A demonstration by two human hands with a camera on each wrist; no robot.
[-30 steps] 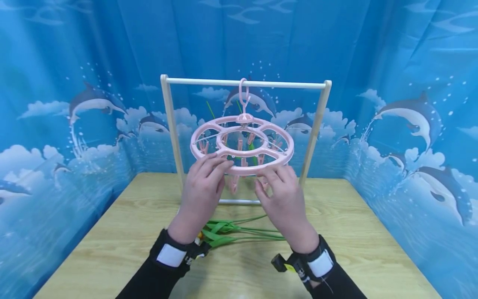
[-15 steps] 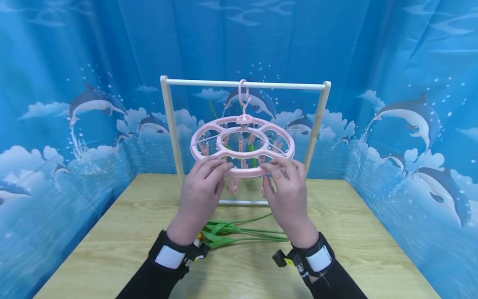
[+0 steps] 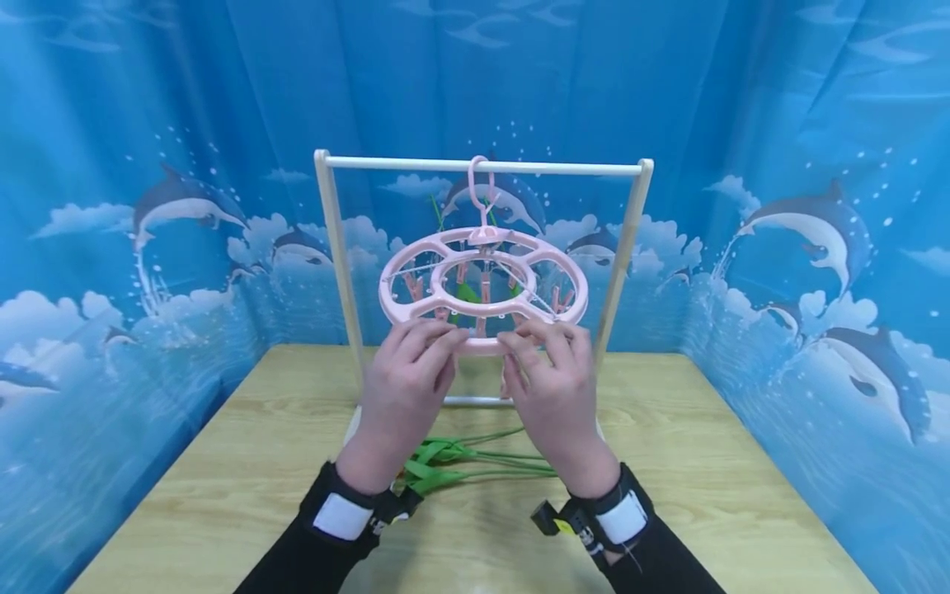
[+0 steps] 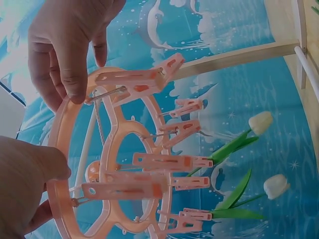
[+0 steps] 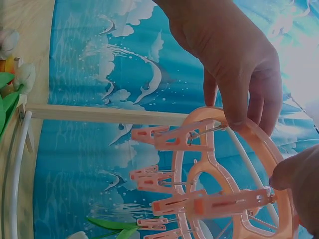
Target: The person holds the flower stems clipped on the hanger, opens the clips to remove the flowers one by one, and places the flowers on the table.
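A pink round clip hanger hangs by its hook from the rack's top bar. My left hand pinches the left part of its near rim, fingers over the top. On the same rim, just to the right, my right hand grips with thumb and fingers. Pink clothespins dangle below the ring. In the left wrist view, two white tulips, one upper and one lower, hang bloom-down with their green parts at the clips. Green stems stick up behind the ring in the head view.
A wooden rack with white bars stands on the wood-grain table. Green stems and leaves of tulips lie on the table under my hands. A blue dolphin-print curtain encloses the back and sides.
The hanger has turned a little, and its clips and the stems behind have shifted right. My right hand moved slightly right, then back left along the rim. My left hand keeps its grip.
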